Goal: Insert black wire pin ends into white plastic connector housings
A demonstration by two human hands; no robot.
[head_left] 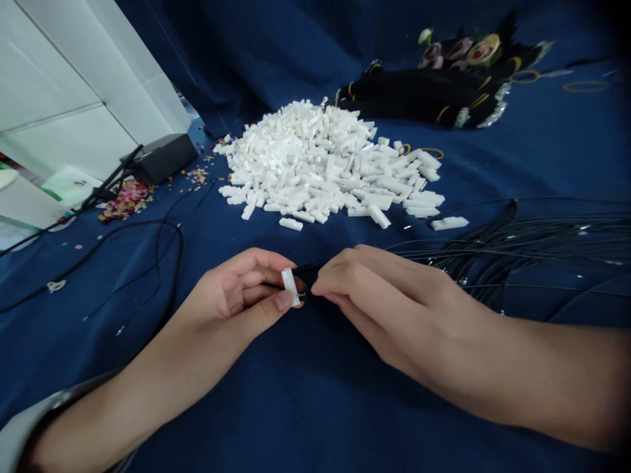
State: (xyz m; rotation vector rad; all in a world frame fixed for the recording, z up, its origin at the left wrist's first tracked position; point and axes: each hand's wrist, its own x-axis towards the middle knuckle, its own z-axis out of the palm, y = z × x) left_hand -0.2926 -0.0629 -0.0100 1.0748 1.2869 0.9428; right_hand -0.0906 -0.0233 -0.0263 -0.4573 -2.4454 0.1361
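My left hand (241, 289) pinches a small white plastic connector (290, 286) between thumb and fingers, just above the blue cloth. My right hand (379, 289) is closed in a pinch right beside it, holding thin black wires (315, 266) at the connector's open end. The two hands nearly touch. The wires run off to the right into a loose bundle of black wires (532, 249) lying on the cloth.
A big pile of white connectors (325, 161) lies behind the hands on the blue cloth (305, 394). Black bundles with yellow rubber bands (434, 98) sit at the back right. A black box (162, 156), cables (162, 249) and coloured scraps (125, 200) lie at the left.
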